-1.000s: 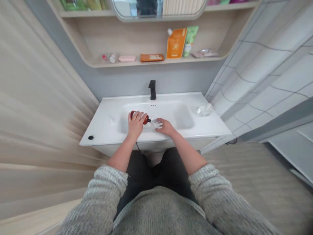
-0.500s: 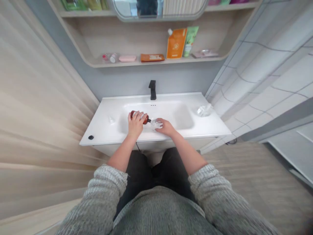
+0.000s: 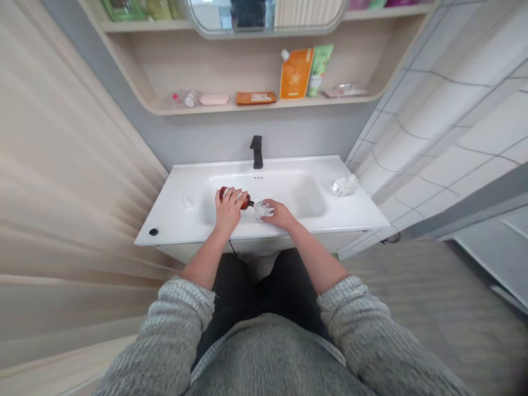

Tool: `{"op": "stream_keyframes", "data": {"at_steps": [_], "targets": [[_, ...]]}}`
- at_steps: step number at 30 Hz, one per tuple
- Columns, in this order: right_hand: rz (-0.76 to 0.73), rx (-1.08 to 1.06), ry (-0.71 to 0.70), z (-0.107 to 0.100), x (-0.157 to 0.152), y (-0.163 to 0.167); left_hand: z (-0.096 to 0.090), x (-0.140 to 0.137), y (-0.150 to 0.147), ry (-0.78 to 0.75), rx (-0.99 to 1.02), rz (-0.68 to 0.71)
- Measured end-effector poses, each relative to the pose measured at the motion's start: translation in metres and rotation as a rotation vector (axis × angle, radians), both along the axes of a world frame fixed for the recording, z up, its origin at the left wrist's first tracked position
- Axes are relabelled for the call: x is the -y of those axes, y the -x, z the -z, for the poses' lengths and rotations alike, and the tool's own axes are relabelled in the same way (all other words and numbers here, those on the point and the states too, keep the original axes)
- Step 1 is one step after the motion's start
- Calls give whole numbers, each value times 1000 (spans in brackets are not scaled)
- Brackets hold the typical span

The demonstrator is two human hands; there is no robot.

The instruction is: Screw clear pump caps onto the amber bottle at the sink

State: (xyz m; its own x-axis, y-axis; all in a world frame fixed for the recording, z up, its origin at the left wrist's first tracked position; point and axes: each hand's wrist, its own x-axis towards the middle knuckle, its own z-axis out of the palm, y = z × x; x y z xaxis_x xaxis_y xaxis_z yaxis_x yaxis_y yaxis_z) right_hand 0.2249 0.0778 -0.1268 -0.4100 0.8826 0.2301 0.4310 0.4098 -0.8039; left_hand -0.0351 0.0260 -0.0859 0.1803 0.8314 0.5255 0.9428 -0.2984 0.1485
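Note:
Over the white sink basin (image 3: 307, 195), my left hand (image 3: 228, 210) is wrapped round a reddish-brown bottle (image 3: 245, 202). The bottle lies tipped on its side, its black neck pointing right. Its mouth meets or almost meets a clear, see-through container (image 3: 260, 209), perhaps a small bottle or cup. My right hand (image 3: 281, 214) grips that container from the right with curled fingers. Whether liquid flows between the two cannot be made out.
A black faucet (image 3: 257, 152) stands behind the basin. On the counter lie crumpled clear plastic (image 3: 345, 186) at right, a small clear piece (image 3: 187, 202) at left and a round black cap (image 3: 153, 232). Above, a shelf (image 3: 223, 110) holds an orange pouch (image 3: 296, 74) and a green tube (image 3: 319, 70).
Almost nothing differs. Both hands keep the bottle and the clear container in the same place; the view has shifted very slightly.

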Motion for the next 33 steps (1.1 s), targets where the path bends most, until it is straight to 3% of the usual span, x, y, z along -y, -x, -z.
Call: {"op": "stream_keyframes", "data": {"at_steps": [8, 33], "targets": [[4, -21, 42, 1, -3, 1, 0, 0, 0, -6, -18, -2], [0, -19, -1, 2, -3, 1, 3, -2, 3, -53, -32, 35]]}}
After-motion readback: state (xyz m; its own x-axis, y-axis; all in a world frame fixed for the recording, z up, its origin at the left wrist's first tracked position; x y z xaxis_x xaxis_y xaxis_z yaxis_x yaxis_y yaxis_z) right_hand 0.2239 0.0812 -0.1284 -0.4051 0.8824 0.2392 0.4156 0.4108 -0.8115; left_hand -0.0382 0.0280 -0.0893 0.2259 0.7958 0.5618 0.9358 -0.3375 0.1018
